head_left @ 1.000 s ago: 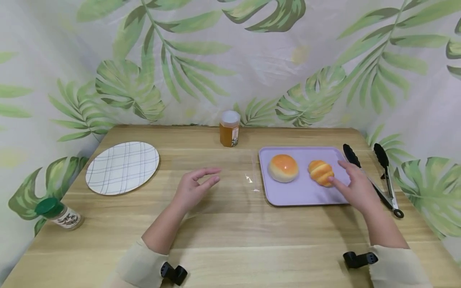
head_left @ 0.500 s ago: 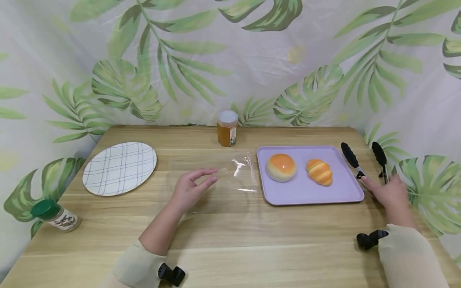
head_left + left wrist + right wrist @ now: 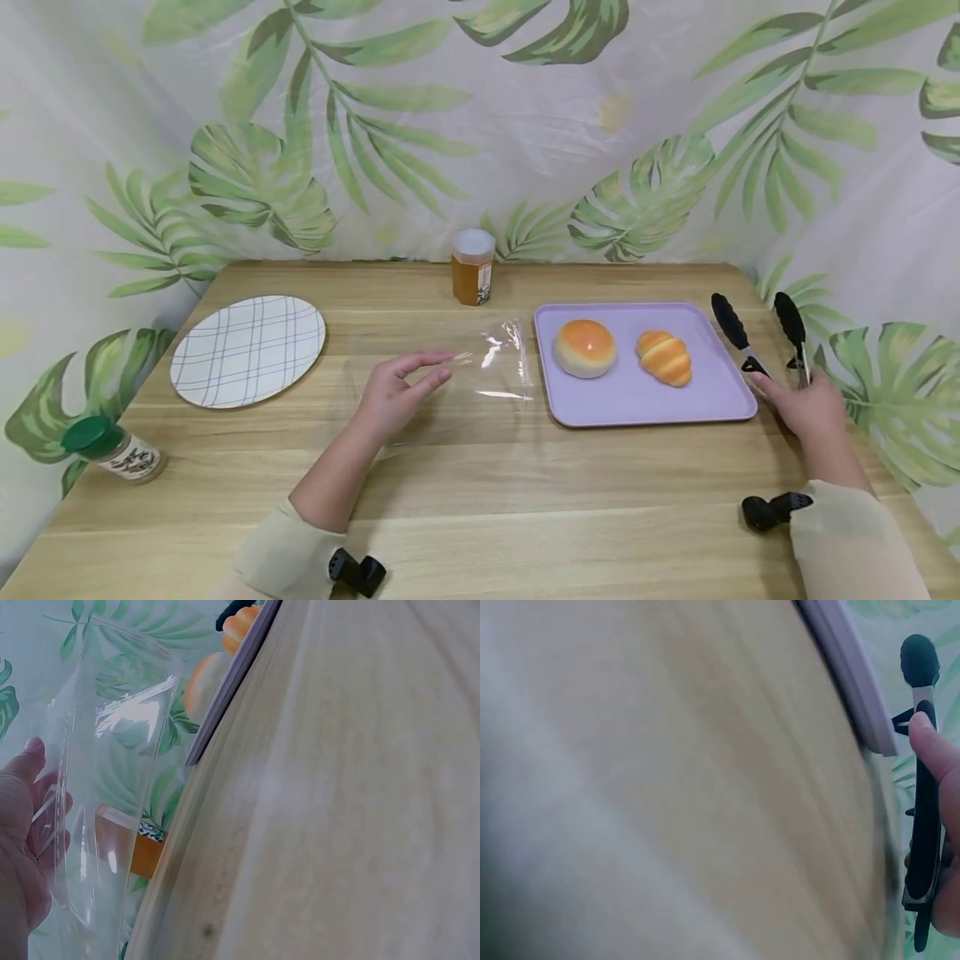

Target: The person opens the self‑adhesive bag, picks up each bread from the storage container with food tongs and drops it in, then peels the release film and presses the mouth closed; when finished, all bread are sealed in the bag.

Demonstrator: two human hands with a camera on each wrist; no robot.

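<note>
My left hand (image 3: 396, 393) holds a clear plastic bag (image 3: 491, 358) above the middle of the table. In the left wrist view, the thumb and fingers curve around the edge of the see-through bag (image 3: 112, 750). At the right, my right hand (image 3: 813, 408) grips a pair of tongs (image 3: 731, 323) with black tips, spread apart. The right wrist view shows the thumb lying along the dark handle of the tongs (image 3: 925, 825), the fingers on the far side. Left of the tongs, a round bun (image 3: 585, 350) and a small croissant (image 3: 664, 358) sit on a lilac tray (image 3: 645, 408).
A white checked plate (image 3: 249, 352) lies at the left on the wooden table (image 3: 570, 517). In front of it stands a spice jar (image 3: 116, 450) with a green lid. An amber jar (image 3: 472, 268) with a pale lid stands at the back, before the leaf-patterned cloth (image 3: 525, 125).
My right hand has moved right from beside the croissant to the tongs and now grips them. The left hand stays nearly in place with the bag.
</note>
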